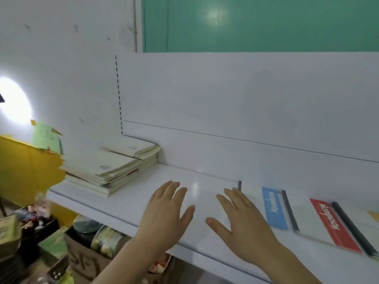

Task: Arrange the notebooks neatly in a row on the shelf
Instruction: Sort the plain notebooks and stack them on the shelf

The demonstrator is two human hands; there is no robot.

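Observation:
A white shelf (143, 187) runs from left to right. On its left end lies an untidy pile of cream notebooks (110, 167). To the right, notebooks lie flat side by side: a white one with a blue band (273, 208), one with a red band (330, 224), and a further one at the frame edge (373, 224). My left hand (166, 210) hovers or rests flat with fingers spread over the bare shelf. My right hand (240, 220) lies flat with straight fingers, its fingertips at the left edge of the blue-band notebook. Neither hand holds anything.
A white back panel (225, 111) rises behind the shelf, with a green board (266, 23) above. Below the shelf's front edge stand cardboard boxes (86, 261), a tin (106, 238) and clutter. Yellow and green paper (30, 160) sits left of the pile.

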